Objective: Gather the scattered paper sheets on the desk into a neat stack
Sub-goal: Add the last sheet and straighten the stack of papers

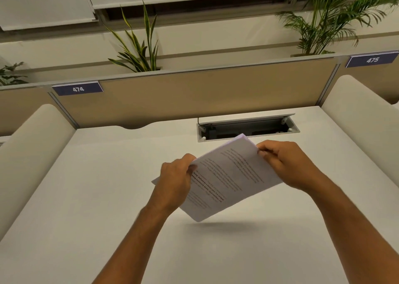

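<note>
A bundle of white printed paper sheets (pixel 224 175) is held tilted in the air above the white desk (pixel 86 197), casting a shadow below it. My left hand (pixel 174 180) grips the bundle's left edge, thumb on top. My right hand (pixel 285 162) pinches its upper right edge. The sheets look roughly aligned, with a few edges fanned at the top corner. No loose sheets lie on the desk in view.
An open cable tray (pixel 248 128) is sunk into the desk just behind the papers. A tan partition (pixel 194 93) with labels 474 and 475 closes the back. Rounded white dividers (pixel 32 149) flank both sides. Plants stand behind the partition.
</note>
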### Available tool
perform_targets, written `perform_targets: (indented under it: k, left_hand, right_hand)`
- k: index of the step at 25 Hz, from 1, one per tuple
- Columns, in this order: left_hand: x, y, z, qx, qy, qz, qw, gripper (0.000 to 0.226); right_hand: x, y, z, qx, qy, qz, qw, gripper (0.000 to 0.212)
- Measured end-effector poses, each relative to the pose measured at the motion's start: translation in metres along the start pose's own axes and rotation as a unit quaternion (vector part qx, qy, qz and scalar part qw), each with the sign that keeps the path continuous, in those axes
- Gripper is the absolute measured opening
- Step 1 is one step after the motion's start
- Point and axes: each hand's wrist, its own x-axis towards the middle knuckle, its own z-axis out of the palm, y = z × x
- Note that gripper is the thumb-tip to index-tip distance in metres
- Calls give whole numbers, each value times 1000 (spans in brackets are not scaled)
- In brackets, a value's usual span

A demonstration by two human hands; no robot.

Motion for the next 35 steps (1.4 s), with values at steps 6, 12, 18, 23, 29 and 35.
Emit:
perform_targets:
  k: [6,12,18,23,29,35]
  left_hand:
    - [-8,-48,24,-340,163,-335,863,82]
    - [-18,-68,48,-448,140,-304,829,25]
    - [-21,-50,59,-365,235,-244,867,24]
    - [-41,-58,85,-369,240,-237,866,13]
    - [-54,-58,114,-351,204,-267,874,23]
    - [-49,-55,99,-382,240,-227,863,28]
  right_hand:
    - [-11,4,13,146,94,29,984,26]
    - [-14,30,45,160,107,70,979,25]
    - [-24,51,91,134,187,89,969,25]
    - [-39,62,123,162,198,121,959,24]
    - [-53,74,150,145,172,176,958,22]
    - [-51,72,146,187,207,145,949,25]
